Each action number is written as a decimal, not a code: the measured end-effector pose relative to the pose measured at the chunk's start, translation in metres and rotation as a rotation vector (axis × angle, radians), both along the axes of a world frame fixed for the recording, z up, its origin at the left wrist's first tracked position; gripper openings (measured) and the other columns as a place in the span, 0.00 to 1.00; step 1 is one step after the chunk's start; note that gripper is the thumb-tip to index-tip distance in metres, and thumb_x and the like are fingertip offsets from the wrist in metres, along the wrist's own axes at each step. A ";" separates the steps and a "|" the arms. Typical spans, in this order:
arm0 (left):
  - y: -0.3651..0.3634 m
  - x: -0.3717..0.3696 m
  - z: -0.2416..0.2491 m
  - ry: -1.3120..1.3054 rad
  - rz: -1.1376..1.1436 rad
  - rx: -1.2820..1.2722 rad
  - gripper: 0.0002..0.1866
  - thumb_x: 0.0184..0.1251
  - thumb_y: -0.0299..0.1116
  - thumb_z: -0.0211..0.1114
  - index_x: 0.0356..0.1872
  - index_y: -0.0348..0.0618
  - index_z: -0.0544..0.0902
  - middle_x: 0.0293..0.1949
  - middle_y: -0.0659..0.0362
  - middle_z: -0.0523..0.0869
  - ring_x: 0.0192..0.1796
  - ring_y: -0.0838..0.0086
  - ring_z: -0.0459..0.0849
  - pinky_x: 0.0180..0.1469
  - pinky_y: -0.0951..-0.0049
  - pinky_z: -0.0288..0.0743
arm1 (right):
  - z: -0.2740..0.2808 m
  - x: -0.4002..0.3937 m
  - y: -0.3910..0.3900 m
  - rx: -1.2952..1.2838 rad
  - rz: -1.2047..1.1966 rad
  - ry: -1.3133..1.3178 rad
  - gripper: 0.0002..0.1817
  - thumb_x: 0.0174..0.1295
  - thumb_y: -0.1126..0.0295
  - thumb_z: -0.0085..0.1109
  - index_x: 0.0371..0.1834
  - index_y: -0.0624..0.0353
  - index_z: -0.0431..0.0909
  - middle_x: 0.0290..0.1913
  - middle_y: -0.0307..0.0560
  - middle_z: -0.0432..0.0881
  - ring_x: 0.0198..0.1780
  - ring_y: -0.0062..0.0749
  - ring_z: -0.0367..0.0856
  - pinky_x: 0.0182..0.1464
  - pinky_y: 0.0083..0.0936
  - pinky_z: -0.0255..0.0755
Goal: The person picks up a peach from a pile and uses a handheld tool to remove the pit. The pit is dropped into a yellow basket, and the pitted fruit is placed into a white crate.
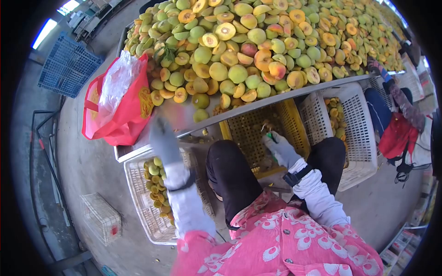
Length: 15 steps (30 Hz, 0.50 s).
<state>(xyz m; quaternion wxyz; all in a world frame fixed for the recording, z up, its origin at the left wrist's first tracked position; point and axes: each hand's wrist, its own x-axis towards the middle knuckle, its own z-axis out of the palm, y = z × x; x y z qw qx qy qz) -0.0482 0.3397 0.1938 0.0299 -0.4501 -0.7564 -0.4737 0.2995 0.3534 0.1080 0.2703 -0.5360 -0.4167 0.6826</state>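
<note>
Pink shirt (271, 230), btm ctr. R hand (282, 151) grips green-handled tool (270, 136), ctr; L hand (162, 135) blurred, grip can't tell. Risk: edge fruit (200, 115), if knocked, may roll off counter (255, 105).

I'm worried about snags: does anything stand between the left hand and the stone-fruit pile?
Nothing solid is clearly visible between the left hand and the stone-fruit pile, though a pinkish blur just beyond the hand can't be identified. The red bag stands to the left, beside that path.

The lone head view looks from above the wearer's lap (235, 172), before the table (264, 102), facing forward and steeply down, close to the table's near edge, wide-angled.
</note>
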 end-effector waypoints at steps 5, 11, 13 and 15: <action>0.143 -0.053 -0.069 0.239 0.042 -0.767 0.24 0.65 0.49 0.63 0.43 0.32 0.82 0.41 0.37 0.87 0.48 0.48 0.87 0.52 0.54 0.78 | -0.021 0.009 -0.015 -0.003 -0.012 -0.157 0.15 0.71 0.56 0.57 0.46 0.57 0.76 0.30 0.34 0.74 0.31 0.16 0.70 0.33 0.22 0.67; 0.124 -0.056 -0.071 -0.496 0.028 -0.631 0.26 0.60 0.50 0.67 0.40 0.31 0.81 0.30 0.41 0.87 0.34 0.51 0.88 0.39 0.55 0.80 | 0.031 0.001 -0.020 0.011 -0.093 -0.053 0.12 0.72 0.58 0.56 0.43 0.56 0.74 0.28 0.36 0.75 0.28 0.17 0.72 0.29 0.21 0.68; 0.114 -0.068 -0.092 -0.564 -0.020 -0.563 0.24 0.60 0.49 0.68 0.40 0.33 0.82 0.30 0.43 0.87 0.30 0.57 0.88 0.36 0.58 0.80 | 0.043 -0.014 -0.016 -0.049 -0.069 0.142 0.10 0.72 0.60 0.56 0.43 0.55 0.73 0.28 0.35 0.75 0.27 0.17 0.73 0.28 0.20 0.69; 0.113 -0.079 -0.131 -0.627 -0.068 -0.495 0.23 0.59 0.49 0.69 0.41 0.36 0.82 0.29 0.46 0.87 0.27 0.62 0.87 0.33 0.62 0.80 | 0.049 -0.023 -0.017 -0.042 0.033 0.185 0.08 0.73 0.63 0.56 0.44 0.54 0.72 0.28 0.36 0.75 0.24 0.19 0.74 0.27 0.19 0.70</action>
